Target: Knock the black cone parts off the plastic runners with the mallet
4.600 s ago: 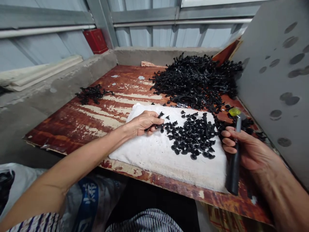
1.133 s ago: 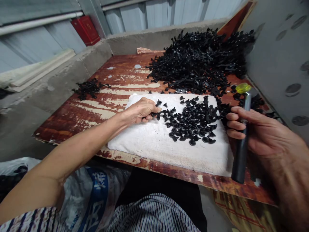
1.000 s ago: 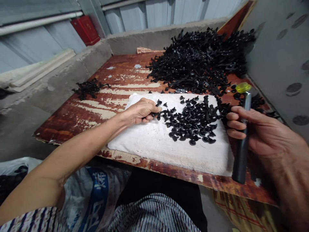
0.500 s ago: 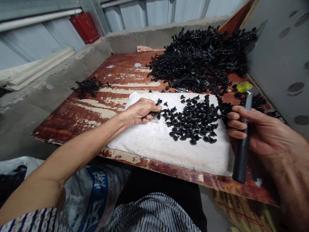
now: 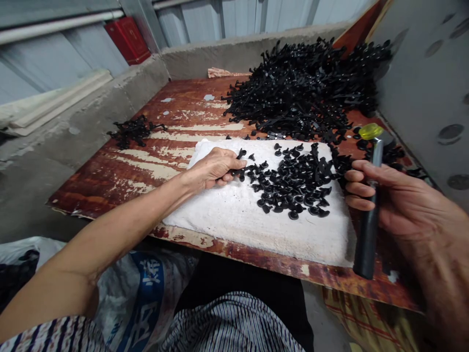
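While pinching a small black piece [image 5: 240, 171] between thumb and fingers of the left hand [image 5: 219, 167], just left of the loose black parts [image 5: 296, 182] on the white cloth [image 5: 227, 220], points its showing end rightward — cannot tell the full long axis under the fingers. Well apart on the right, grips a yellow-headed tool [image 5: 365, 239] in curled fingers of the right hand [image 5: 399, 198] — yellow end farthest from the body.

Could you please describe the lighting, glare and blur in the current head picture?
Head view: soft light, small glints on the large black pile, a shine on the tool's metal shaft; same view: deep shadow below the table's front edge, the grey panel at right softer than the white cloth.
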Demonstrator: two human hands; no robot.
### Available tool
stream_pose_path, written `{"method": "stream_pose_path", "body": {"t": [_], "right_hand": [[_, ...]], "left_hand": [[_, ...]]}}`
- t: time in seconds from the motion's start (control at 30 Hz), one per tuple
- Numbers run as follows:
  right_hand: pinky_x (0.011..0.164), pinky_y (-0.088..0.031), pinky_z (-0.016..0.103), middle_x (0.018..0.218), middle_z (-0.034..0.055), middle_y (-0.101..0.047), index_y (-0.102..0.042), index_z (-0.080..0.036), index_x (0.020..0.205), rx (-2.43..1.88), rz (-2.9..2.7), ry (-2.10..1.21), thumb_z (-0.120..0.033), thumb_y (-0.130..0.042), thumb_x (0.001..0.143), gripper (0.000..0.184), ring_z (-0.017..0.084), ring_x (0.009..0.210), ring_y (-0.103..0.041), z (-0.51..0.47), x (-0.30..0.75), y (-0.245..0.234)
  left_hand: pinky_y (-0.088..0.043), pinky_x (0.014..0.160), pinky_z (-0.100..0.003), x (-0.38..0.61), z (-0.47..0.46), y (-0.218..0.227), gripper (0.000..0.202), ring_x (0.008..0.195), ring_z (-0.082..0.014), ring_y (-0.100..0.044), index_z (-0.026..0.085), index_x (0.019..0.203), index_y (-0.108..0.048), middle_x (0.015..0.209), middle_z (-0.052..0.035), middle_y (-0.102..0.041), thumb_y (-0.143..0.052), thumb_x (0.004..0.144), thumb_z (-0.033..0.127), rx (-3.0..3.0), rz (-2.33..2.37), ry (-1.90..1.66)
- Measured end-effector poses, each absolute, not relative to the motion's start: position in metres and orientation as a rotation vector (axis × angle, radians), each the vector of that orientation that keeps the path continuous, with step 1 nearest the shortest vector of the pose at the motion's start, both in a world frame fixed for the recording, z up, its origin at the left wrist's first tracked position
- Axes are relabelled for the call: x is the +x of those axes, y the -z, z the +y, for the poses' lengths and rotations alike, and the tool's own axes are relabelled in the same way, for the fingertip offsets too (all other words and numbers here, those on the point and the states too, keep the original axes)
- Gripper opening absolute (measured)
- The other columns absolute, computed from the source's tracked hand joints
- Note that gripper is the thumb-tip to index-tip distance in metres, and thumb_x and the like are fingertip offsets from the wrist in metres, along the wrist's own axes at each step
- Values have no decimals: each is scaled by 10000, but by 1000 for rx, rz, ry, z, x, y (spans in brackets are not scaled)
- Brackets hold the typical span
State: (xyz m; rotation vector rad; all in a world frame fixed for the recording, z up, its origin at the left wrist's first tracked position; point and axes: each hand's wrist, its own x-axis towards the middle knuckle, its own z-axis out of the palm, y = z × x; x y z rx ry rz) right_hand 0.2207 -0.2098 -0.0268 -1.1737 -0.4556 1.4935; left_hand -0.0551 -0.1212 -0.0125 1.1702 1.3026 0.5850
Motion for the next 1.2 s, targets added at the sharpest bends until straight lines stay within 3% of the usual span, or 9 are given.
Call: {"method": "stream_pose_path", "body": {"t": [0.83, 1.2], "right_hand": [[305, -386, 158, 686, -37, -466, -554, -165, 789, -1168, -431, -1497, -132, -506, 872, 101, 51, 422, -400, -211, 218, 25], [350, -306, 166, 665, -44, -417, -559, -197, 774, -1248, -456, -1469, -196, -553, 863, 89, 42, 430, -364, -210, 216, 25]], "left_hand": [[-140, 276, -159, -55, -122, 12, 325, 280, 1, -349, 164, 583, -447, 490, 17, -518, -618, 849, 89, 1173, 1291, -591], [-150, 346, -174, -53, -123, 12, 327, 295, -4, -330, 190, 602, -405, 432, 36, -470, -597, 861, 136, 1388, 1381, -524]]}}
